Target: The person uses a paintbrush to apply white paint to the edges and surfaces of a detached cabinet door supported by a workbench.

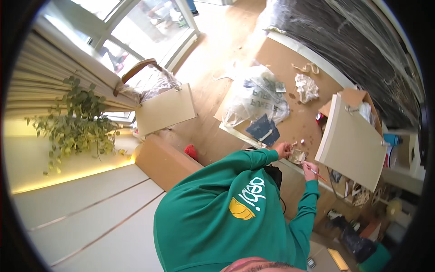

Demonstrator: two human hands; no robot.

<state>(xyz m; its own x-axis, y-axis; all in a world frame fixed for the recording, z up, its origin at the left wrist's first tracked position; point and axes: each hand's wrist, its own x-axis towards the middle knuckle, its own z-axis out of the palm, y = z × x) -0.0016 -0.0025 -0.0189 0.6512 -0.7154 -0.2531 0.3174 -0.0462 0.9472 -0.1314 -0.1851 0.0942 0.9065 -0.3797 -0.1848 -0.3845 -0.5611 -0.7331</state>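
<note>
Both of my green-sleeved arms reach to the edge of a brown board-covered table (297, 122). My left hand (283, 150) has its fingers closed at the rim of a small, square, pale container (297, 157). In my right hand (310, 171) is a thin paintbrush (321, 177) with a red handle, its tip pointing toward that container. What lies in the container is too small to make out. A small white cap-like piece (302, 141) rests just beyond it. Left of my left hand lies a dark blue-grey sheet (264, 129) with a pale strip on top.
A cream panel with hinges (351, 140) leans up close to my right hand. A white plastic bag (258, 97) and crumpled cloth (306, 88) lie farther back on the table. Another cream panel (166, 109) stands at left, near a cardboard box (165, 161). Plastic sheeting (344, 45) covers something dark behind.
</note>
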